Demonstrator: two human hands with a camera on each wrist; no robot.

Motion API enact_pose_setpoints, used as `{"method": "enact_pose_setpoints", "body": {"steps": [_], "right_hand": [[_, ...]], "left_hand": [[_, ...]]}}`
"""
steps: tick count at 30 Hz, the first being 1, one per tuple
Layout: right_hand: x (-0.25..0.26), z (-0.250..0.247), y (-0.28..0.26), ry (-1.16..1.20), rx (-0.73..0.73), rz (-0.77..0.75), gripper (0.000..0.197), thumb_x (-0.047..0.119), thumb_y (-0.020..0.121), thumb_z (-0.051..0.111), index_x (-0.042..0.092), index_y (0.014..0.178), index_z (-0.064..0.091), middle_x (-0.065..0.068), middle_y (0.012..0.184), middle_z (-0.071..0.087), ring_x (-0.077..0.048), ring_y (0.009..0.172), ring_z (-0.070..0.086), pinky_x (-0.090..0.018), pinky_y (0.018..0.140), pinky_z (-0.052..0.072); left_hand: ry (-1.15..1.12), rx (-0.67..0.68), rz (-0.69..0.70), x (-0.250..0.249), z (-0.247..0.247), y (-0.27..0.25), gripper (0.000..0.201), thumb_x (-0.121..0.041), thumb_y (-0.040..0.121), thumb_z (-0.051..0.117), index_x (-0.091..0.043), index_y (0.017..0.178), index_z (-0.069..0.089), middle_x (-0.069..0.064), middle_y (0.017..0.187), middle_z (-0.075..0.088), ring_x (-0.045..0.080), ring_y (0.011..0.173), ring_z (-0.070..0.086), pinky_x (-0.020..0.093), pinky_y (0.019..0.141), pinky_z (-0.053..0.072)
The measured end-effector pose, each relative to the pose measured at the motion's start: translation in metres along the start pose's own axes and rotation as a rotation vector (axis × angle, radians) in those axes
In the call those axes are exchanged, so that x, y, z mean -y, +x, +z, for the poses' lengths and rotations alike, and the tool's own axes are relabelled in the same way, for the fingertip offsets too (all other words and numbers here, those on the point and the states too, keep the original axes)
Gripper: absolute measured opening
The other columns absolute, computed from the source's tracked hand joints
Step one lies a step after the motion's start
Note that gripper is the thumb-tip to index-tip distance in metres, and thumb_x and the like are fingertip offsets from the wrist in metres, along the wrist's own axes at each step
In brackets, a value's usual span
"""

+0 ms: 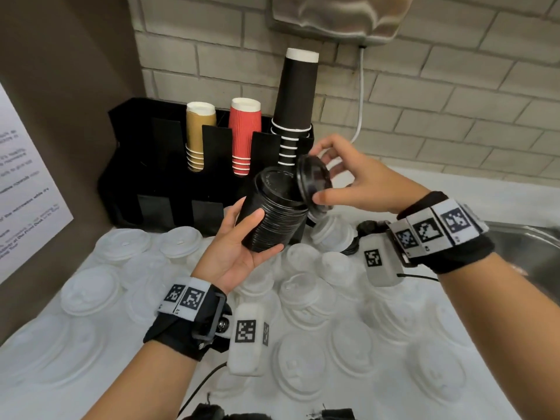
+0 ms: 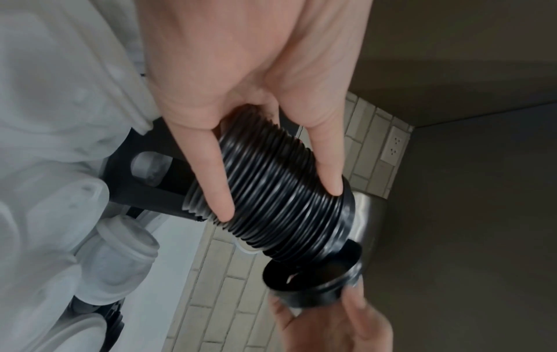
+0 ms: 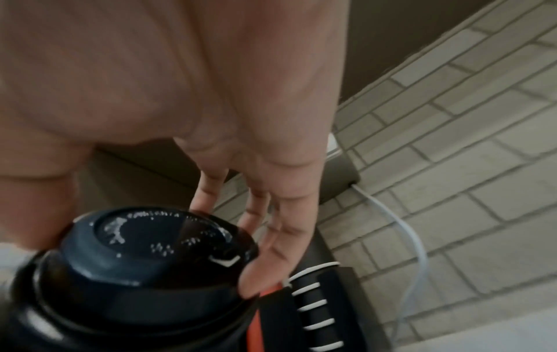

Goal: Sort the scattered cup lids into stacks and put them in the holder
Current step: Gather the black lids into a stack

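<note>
My head camera looks down over the counter point(image 1: 169, 386). Both wrist cameras sit close, facing along my palms; all three share the black lid stack point(image 1: 272, 216).

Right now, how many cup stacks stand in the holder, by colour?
tan cups: 1 stack
red cups: 1 stack
black cups: 1 stack
Total: 3 stacks
</note>
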State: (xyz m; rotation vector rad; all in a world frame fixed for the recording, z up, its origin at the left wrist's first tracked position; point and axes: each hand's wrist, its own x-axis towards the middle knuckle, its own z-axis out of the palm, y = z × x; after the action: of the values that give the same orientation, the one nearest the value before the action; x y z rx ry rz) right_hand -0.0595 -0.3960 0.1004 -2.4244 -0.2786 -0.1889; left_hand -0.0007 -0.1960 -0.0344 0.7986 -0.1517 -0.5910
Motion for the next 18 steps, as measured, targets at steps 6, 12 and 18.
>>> {"method": "enact_pose_setpoints", "body": {"steps": [6,12,18], "right_hand": [[0.013,0.014,0.021,-0.120,0.059,-0.073,0.053,0.018,0.074,0.075,0.026,0.120,0.050,0.004,0.108,0.044,0.001,0.091,0.046,-0.004,0.065,0.041],[0.013,0.015,0.033,-0.142,0.151,-0.067,0.053,0.019,0.073,0.067,0.032,0.123,0.056,-0.001,0.114,0.050,-0.005,0.096,0.050,-0.007,0.072,0.041],[0.014,0.019,0.039,-0.128,0.198,-0.091,0.057,0.018,0.071,0.067,0.033,0.125,0.056,-0.003,0.121,0.051,-0.007,0.103,0.049,-0.004,0.071,0.040]], "left_hand": [[0.011,-0.003,0.001,0.002,-0.004,0.000,0.067,-0.022,0.071,0.073,-0.031,0.133,0.051,0.004,0.128,0.064,0.025,0.107,0.068,0.042,0.071,0.059],[0.023,0.005,-0.002,0.000,-0.012,0.000,0.066,-0.020,0.070,0.076,-0.033,0.130,0.054,0.005,0.131,0.062,0.026,0.107,0.068,0.044,0.071,0.058],[0.023,-0.003,-0.011,-0.002,-0.015,0.000,0.070,-0.021,0.066,0.078,-0.034,0.129,0.053,0.006,0.132,0.061,0.027,0.107,0.068,0.044,0.072,0.058]]}}
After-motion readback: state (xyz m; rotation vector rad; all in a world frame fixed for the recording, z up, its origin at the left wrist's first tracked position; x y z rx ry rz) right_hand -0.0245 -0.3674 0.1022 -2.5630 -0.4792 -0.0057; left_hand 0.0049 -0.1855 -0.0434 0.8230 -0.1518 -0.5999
